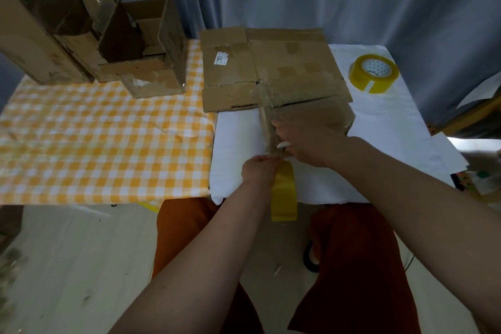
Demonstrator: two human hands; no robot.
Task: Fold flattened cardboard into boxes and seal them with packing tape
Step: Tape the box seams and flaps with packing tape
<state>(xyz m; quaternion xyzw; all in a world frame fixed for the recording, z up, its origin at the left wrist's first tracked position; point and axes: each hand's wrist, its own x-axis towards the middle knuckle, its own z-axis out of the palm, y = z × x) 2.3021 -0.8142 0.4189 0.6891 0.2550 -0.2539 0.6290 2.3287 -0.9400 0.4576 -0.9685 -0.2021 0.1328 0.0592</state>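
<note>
A small brown box (315,114) stands on the white table (235,138), its near-left edge covered by a clear tape strip (265,108). My left hand (259,171) grips a yellow tape roll (283,190) just below that edge, by the table's front. My right hand (306,144) is closed on a small white tool (283,145), pressed against the strip between box and roll. Flattened cardboard (244,68) lies behind the box, partly under it.
A second yellow tape roll (374,73) sits at the back right of the white table. Several open folded boxes (141,62) stand at the back of the yellow checked cloth (95,144) on the left. A grey curtain hangs behind.
</note>
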